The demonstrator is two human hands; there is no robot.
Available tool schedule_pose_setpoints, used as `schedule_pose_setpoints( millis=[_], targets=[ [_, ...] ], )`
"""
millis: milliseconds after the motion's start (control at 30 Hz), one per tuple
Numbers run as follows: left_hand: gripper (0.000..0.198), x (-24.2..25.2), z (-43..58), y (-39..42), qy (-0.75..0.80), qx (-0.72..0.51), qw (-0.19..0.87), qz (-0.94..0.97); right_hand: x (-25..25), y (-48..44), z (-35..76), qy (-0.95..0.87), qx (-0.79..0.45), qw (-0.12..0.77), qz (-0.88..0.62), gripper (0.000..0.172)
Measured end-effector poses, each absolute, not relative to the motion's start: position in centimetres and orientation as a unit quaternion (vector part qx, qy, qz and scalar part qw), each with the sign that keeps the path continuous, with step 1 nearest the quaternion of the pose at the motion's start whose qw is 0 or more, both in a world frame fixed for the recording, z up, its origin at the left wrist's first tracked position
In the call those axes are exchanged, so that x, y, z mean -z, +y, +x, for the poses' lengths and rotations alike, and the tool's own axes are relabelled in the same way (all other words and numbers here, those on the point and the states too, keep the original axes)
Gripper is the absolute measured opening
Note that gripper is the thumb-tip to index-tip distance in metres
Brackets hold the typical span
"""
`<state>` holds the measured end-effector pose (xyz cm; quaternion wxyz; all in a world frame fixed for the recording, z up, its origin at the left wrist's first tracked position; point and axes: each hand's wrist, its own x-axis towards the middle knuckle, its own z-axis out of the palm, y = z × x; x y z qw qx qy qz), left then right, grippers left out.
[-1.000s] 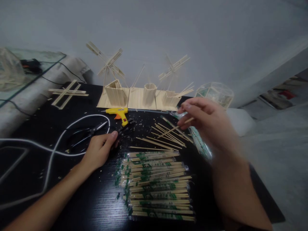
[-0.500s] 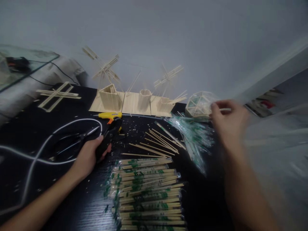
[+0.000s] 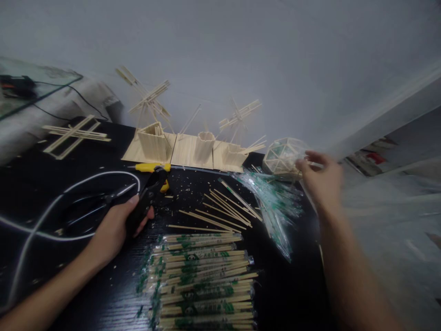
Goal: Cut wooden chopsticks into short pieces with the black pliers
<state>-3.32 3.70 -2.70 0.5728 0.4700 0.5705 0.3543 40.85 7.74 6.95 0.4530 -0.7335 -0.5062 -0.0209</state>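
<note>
My left hand (image 3: 115,225) is wrapped round a black hand tool (image 3: 146,197), whose head overlaps a yellow glue gun (image 3: 148,167) lying behind it. At the right, my right hand (image 3: 322,179) has its thumb and fingers drawn together beside a faceted stick basket (image 3: 285,154) with clear and green plastic in it. The fingertips overlap the basket's right side; whether they touch it or pinch something small is too blurred to tell. Between the hands lie loose thin wooden sticks (image 3: 223,209) and a pile of empty wrappers (image 3: 275,197).
Wrapped chopsticks (image 3: 206,276) lie in rows at the near edge of the black table (image 3: 285,285). Stick-built models (image 3: 151,142) stand on wooden boards by the wall. A stick cross (image 3: 77,135) lies at left, above a looped white cable (image 3: 44,225).
The view has shifted a little, so the table things sit slightly lower and farther left. My right hand stays by the basket with fingers drawn together; my left hand keeps the black tool.
</note>
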Motion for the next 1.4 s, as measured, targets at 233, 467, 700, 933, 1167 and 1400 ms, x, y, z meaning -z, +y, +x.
schedule_pose_setpoints(
  millis=[233,467,700,933,1167,1400],
  targets=[
    [0.062,1.5,-3.0,3.0,0.517,-0.382,0.587,0.492,-7.3,3.5,29.5,-0.528,-0.232,0.590,-0.565,0.013],
    [0.053,0.9,-3.0,2.2,0.503,-0.339,0.474,0.639,-5.9,2.1,22.3,-0.556,-0.494,0.460,-0.486,0.018],
    [0.042,0.3,-2.6,1.0,0.535,-0.289,0.341,0.717,-3.9,1.5,19.4,-0.507,-0.597,0.404,-0.473,0.023],
    [0.049,1.5,-2.4,0.8,0.553,-0.257,0.227,0.760,-3.3,1.6,19.4,-0.531,-0.572,0.388,-0.490,0.025],
    [0.051,1.5,-2.3,0.9,0.562,-0.242,0.177,0.771,-3.3,1.7,19.9,-0.555,-0.523,0.383,-0.521,0.017],
    [0.051,1.7,-2.4,0.9,0.567,-0.227,0.149,0.777,-3.6,1.8,20.1,-0.572,-0.514,0.372,-0.519,0.014]
  ],
)
